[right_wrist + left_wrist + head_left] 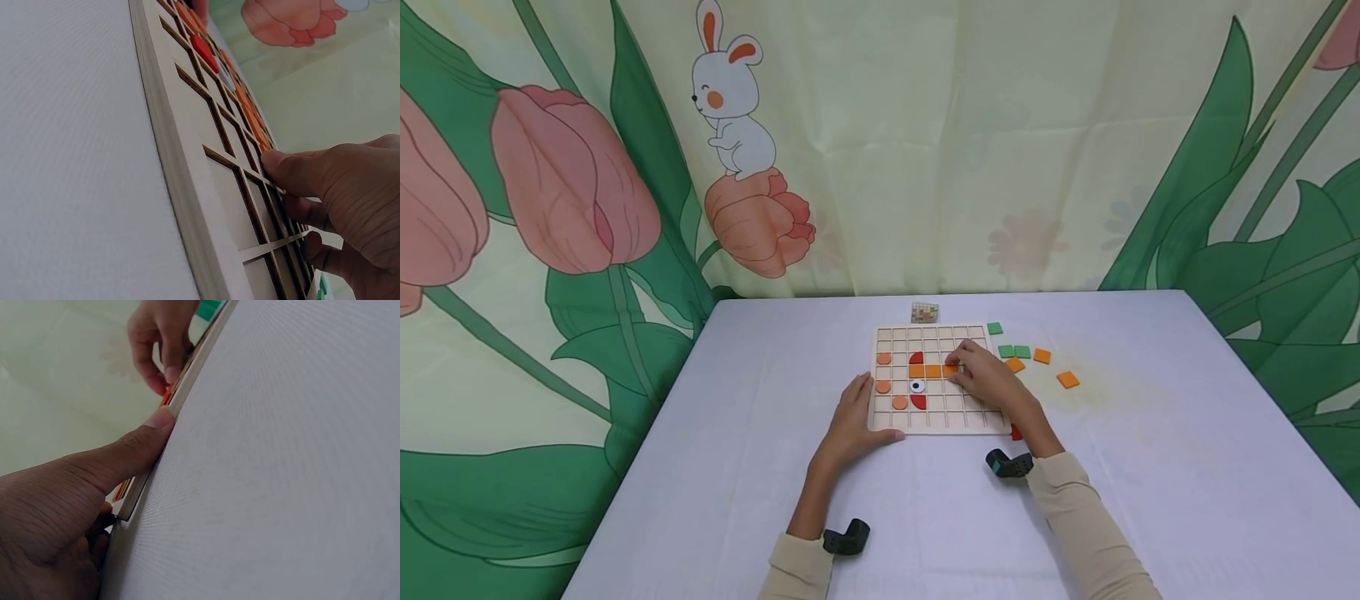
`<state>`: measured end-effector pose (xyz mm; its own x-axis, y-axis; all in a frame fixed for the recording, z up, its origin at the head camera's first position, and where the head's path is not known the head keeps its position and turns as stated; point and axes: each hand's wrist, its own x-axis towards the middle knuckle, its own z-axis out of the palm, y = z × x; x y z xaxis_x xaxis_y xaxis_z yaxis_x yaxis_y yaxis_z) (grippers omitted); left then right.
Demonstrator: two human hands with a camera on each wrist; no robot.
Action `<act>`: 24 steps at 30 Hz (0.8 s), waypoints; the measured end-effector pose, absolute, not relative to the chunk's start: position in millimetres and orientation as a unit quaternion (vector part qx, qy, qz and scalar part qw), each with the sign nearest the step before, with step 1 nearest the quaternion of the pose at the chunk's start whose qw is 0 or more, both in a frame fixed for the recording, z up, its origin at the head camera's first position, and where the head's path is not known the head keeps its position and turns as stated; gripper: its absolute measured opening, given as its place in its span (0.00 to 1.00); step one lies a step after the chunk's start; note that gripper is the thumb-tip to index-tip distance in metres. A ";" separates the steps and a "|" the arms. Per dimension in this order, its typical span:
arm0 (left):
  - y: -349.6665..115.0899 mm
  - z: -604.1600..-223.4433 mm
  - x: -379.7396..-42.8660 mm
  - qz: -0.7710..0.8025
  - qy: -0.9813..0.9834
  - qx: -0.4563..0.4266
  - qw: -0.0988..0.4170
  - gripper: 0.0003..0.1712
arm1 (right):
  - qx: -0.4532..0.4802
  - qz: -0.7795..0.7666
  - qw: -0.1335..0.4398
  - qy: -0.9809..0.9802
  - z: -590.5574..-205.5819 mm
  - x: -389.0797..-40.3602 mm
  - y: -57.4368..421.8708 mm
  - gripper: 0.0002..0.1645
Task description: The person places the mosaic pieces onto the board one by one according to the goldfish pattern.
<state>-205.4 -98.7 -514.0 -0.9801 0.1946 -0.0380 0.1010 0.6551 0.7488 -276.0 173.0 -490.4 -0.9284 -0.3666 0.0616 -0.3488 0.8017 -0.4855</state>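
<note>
Left hand [852, 421] was clamped round the near-left corner of the grid board [947, 422], likely steadying it on the worktop [737, 417]. Right hand [988, 377] pinched an orange tile [951, 371] at a row's end, seemingly for alignment. Loose tiles [1067, 380] lay board-right, presumably for reach.

Resting the bare left hand [852, 417] at the near left corner of the pale wooden gridded board [955, 417], laying its fingers along the board's left edge and stretching its thumb [140, 440] along the near edge. Bending the bare right hand [988, 375] over the board's right half, pinching between thumb and fingertip, curling the remaining fingers inward. Angling both beige-sleeved forearms [1093, 529] inward from the board's near side, passing the right wrist beside its near right corner.
</note>
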 end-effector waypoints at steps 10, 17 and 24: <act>-98.5 -515.5 -205.7 0.406 0.908 0.079 0.058 0.69 | -0.188 -0.261 0.012 0.947 -494.1 -275.8 173.3 0.17; -98.9 -516.5 -205.6 0.412 0.906 0.077 0.062 0.70 | -0.189 -0.264 0.013 0.946 -494.4 -274.7 173.3 0.17; -99.1 -517.5 -207.1 0.402 0.910 0.080 0.058 0.70 | -0.191 -0.263 0.010 0.946 -494.1 -275.3 173.4 0.17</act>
